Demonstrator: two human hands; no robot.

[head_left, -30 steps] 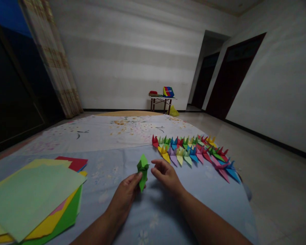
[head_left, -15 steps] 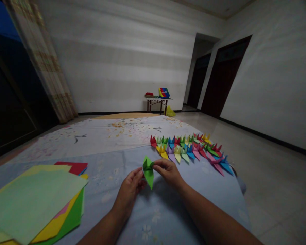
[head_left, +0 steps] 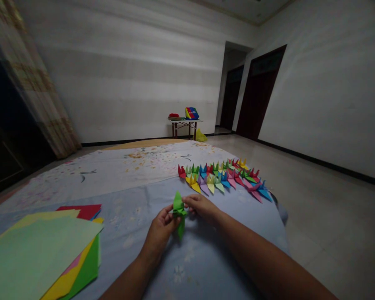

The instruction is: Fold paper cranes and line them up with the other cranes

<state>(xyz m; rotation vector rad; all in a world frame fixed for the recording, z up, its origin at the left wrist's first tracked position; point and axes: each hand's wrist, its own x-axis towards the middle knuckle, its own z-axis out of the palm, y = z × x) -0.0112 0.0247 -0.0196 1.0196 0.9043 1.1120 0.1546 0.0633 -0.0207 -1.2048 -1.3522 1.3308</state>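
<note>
A green paper crane [head_left: 178,204] is held above the blue part of the tablecloth, its wings spread toward and away from me. My left hand [head_left: 164,223] pinches its left side between thumb and fingers. On the other side, my right hand [head_left: 200,206] has thumb and fingertips closed on the crane's right edge. Beyond my right hand, rows of folded paper cranes [head_left: 220,178] in many colours stand on the table.
Left of my hands lies a stack of coloured paper sheets [head_left: 46,246]. A floral tablecloth [head_left: 150,160] covers the round table. Against the far wall stands a small table [head_left: 183,121] bearing a multicoloured box [head_left: 192,113], with a yellow bag [head_left: 200,135] beside it.
The green crane has been turned and tilted in my hands. My left thumb now presses across its middle. The whole view has swung slightly to the right.
</note>
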